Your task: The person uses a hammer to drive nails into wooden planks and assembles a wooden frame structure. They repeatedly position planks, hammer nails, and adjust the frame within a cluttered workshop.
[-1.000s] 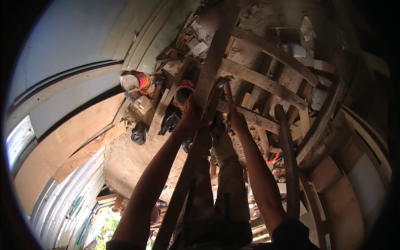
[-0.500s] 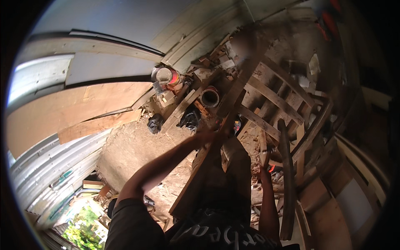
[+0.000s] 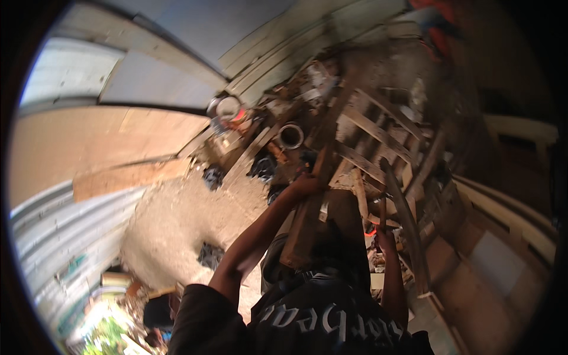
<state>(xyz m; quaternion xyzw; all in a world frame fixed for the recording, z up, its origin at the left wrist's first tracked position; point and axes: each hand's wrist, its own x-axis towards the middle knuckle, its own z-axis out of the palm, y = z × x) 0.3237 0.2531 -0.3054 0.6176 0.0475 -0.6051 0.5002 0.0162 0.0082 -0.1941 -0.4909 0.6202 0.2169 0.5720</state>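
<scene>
A long dark wooden beam [image 3: 305,234] slants from my lap up toward the far wood pile. My left hand [image 3: 306,184] is closed over the beam about midway along it. Lower on the right, my right hand [image 3: 385,238] is closed around a slim brown stick [image 3: 383,208], which looks like a wooden handle; its far end is blurred. A small orange-red thing [image 3: 371,227] shows beside the right hand. My thighs lie under the beam, and its near end rests in front of my dark shirt.
Beyond the beam lies a slatted wooden frame [image 3: 374,135]. A curved plank [image 3: 405,222] stands right of my right hand. Far left of the beam are an open round can [image 3: 290,136], a bucket [image 3: 229,109] and black plastic bags [image 3: 261,167]. Plywood sheets [image 3: 112,139] line the left wall.
The beam's near end has shifted up and right, away from the lower left. My left hand stays on it and has moved slightly right. My view has turned a little.
</scene>
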